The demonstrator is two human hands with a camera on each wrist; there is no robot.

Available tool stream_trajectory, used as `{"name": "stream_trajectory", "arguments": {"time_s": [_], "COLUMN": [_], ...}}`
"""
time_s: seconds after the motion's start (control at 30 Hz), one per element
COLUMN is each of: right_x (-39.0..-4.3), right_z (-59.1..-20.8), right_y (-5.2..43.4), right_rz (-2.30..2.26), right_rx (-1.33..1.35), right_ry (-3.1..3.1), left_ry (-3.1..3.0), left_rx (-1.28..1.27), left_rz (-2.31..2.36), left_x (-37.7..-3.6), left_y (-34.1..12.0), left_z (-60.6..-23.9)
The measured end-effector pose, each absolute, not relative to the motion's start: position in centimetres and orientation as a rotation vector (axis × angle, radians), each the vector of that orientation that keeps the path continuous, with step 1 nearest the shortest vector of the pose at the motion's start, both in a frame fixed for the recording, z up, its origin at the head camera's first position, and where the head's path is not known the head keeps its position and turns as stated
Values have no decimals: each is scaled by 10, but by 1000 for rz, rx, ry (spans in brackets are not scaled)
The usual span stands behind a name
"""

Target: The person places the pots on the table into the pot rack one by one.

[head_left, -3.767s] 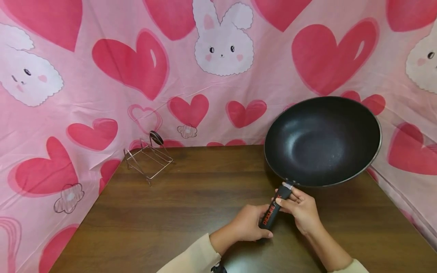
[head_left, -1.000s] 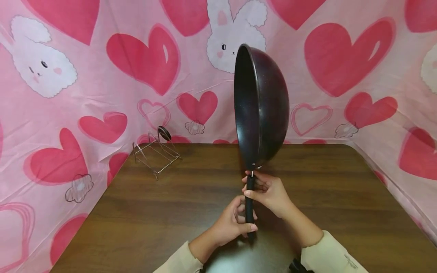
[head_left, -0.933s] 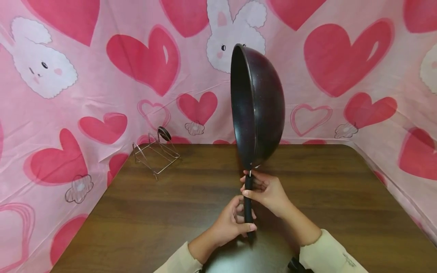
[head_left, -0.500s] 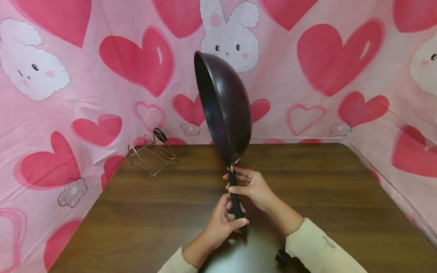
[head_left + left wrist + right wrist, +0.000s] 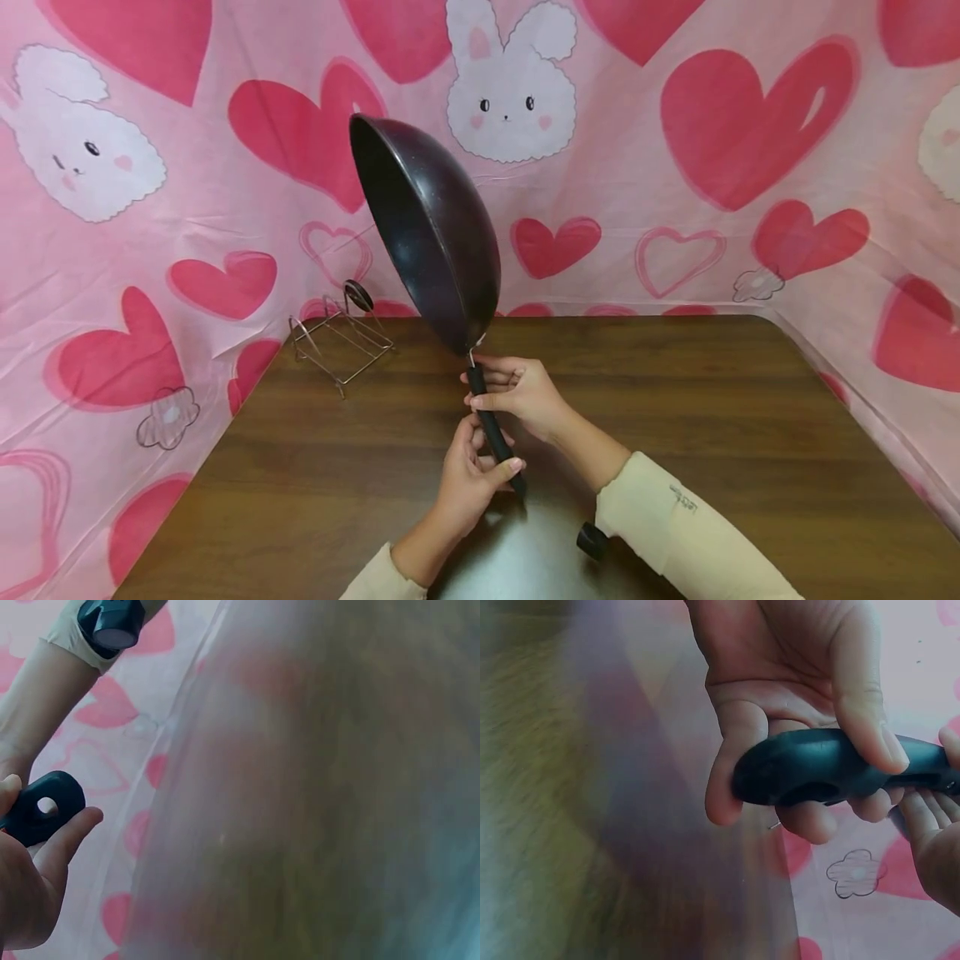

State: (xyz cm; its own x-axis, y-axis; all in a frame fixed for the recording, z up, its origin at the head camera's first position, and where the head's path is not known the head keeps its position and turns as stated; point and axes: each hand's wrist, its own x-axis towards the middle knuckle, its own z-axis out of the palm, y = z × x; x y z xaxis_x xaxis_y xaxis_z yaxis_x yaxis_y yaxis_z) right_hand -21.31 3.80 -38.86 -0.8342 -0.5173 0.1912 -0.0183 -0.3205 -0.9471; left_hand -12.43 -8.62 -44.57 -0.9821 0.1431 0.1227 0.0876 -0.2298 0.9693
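Observation:
A dark wok (image 5: 457,233) is held up above the table, its handle down and its bowl leaning to the left. Its open side faces left and its rounded outside faces right. My right hand (image 5: 525,396) grips the upper handle just below the bowl, thumb in front and fingers behind. Lower down, my left hand (image 5: 465,475) holds the handle near its end, thumb on it. In the left wrist view, the black handle end (image 5: 56,802) shows its hanging hole. In the right wrist view, the left hand (image 5: 795,667) holds the handle (image 5: 817,765).
A wire rack (image 5: 341,346) with a dark round piece at its top stands at the back left of the wooden table (image 5: 675,400). Pink cloth (image 5: 615,175) with hearts and rabbits hangs around the table's back and sides. A wrist camera (image 5: 592,540) hangs under the right sleeve.
The wok has turned from its inside facing me to edge-on, with its open side to the left. Lately it has moved left and tilted left, both hands moving with it. The rack stays.

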Motion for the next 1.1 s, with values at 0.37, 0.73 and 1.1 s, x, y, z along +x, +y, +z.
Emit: {"name": "stream_trajectory", "arguments": {"time_s": [0.37,0.73,1.1], "right_x": [-234,-251,-258], "right_z": [-379,-375,-378], "right_y": [1,-38,-73], "right_rz": [-2079,-2051,-1904], "right_rx": [-797,-813,-811], "right_ry": [1682,1656,1762], "left_ry": [1997,1967,1839], "left_rx": [225,131,27], "left_rz": [2571,2725,2835], "left_x": [-135,-150,-151], "left_y": [-107,-131,-151], "left_z": [-445,-447,-456]}}
